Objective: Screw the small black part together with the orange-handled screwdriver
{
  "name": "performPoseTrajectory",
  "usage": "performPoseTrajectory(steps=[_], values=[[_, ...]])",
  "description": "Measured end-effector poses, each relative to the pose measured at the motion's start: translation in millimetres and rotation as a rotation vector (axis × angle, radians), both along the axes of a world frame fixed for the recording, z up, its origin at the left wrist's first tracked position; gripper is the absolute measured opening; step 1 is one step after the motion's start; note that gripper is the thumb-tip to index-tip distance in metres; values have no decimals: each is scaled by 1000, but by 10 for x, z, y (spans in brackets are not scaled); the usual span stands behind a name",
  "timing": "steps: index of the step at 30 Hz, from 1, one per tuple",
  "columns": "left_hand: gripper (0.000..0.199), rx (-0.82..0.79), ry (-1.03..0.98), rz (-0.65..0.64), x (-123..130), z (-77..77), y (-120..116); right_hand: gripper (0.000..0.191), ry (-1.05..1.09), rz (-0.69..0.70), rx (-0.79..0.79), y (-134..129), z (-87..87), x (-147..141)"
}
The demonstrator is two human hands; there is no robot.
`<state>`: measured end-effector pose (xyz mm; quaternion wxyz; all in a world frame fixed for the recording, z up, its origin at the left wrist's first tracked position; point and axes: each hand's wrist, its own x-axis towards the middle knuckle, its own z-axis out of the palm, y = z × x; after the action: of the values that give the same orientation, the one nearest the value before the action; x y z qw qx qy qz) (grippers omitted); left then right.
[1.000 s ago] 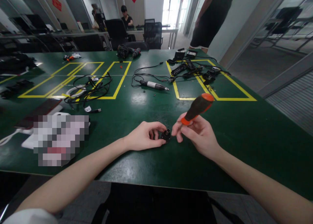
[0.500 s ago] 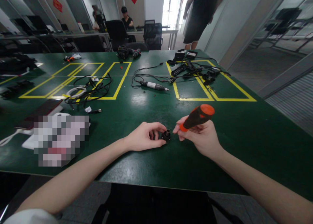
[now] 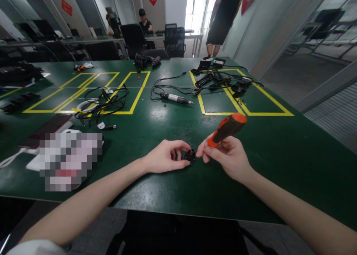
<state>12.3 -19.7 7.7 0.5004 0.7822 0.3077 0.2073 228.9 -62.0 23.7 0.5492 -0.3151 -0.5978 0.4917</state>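
Between thumb and fingers, my left hand grips a small round black part with a short metal tube standing up from it, resting on the green table. My right hand is closed on a screwdriver with a black and orange handle, tilted so that its butt points up and to the right. The right fingertips are close beside the black part. The screwdriver's shaft and tip cannot be made out.
Beyond my hands lies a pen-shaped tool with a cable. Black cables and a phone are at the left, more cables at the back right. A person stands behind the table.
The screwdriver handle has tipped slightly further right, and my right fingertips have moved a little left toward the black part. My left hand keeps its grip. The standing person has shifted left.
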Motion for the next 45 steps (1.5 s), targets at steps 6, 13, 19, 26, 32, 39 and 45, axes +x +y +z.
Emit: performPoseTrajectory(steps=[6, 13, 19, 26, 32, 39, 45], values=[[41, -31, -15, -22, -23, -26, 29, 25, -58, 15, 12, 7, -1, 38], [64, -117, -50, -59, -44, 0, 48, 23, 54, 48, -16, 6, -48, 12], [47, -326, -79, 7, -54, 4, 88, 21, 31, 5, -2, 16, -7, 10], [49, -484, -107, 2, -92, -13, 165, 20, 21, -22, -51, 5, 16, 36], [45, -472, -99, -76, -131, 9, 184, 20, 28, 34, -31, 11, 5, 27], [44, -248, -106, -42, -61, 32, 92, 23, 81, 115, 9, 10, -46, 20], [34, -91, -45, 26, 1, 11, 16, 24, -27, 14, -6, 11, 2, 31]])
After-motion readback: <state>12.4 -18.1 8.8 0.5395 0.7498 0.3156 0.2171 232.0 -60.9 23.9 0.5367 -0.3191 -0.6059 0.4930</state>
